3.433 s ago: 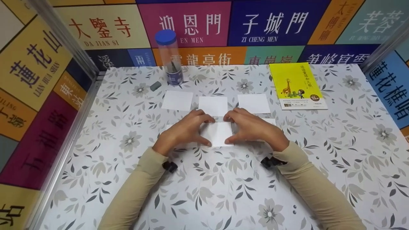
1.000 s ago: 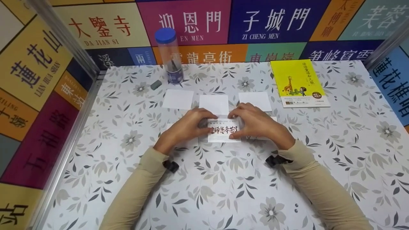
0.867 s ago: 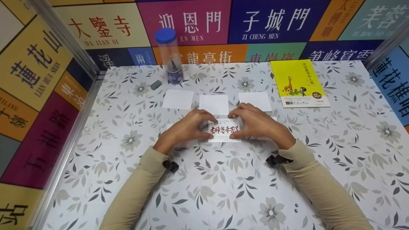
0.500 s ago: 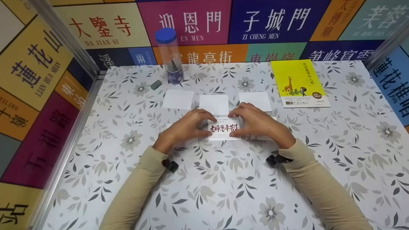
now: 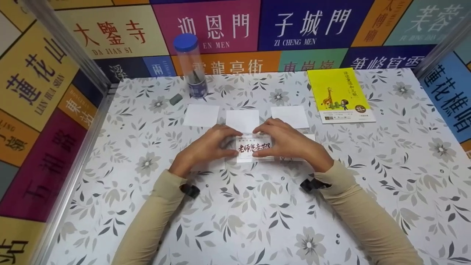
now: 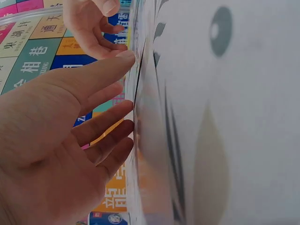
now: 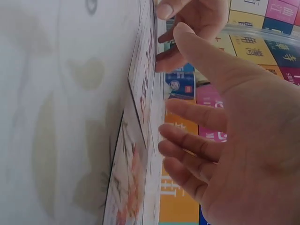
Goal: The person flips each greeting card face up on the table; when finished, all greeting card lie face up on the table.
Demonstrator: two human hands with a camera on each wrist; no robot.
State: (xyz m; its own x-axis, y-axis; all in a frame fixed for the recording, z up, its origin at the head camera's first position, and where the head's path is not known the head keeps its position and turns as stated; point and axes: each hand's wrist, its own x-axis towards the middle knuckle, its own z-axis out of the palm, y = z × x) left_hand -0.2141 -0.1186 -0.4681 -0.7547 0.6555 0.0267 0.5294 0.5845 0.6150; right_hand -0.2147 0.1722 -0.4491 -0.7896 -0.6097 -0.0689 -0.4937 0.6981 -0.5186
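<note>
A small white card [image 5: 254, 148] with red brush lettering faces up at the table's middle. My left hand [image 5: 206, 149] holds its left end between thumb and forefinger. My right hand [image 5: 289, 141] holds the right end the same way. In the right wrist view the card [image 7: 144, 79] stands slightly off the table, and the right hand [image 7: 234, 117] reaches it with long fingers. In the left wrist view the left hand [image 6: 61, 131] has its fingertips against the surface. Parts of other white cards [image 5: 310, 137] show under both hands.
Three blank white cards [image 5: 201, 115], [image 5: 242, 120], [image 5: 290, 116] lie in a row just beyond the hands. A yellow book [image 5: 340, 95] lies at the back right. A clear tube with a blue cap [image 5: 190, 66] and a grey eraser [image 5: 176, 98] stand at the back left. Printed walls enclose the table.
The card showed its blank white side 3.4 s ago and now lies printed side up. Over the last second both hands have stayed on its ends, nearly still.
</note>
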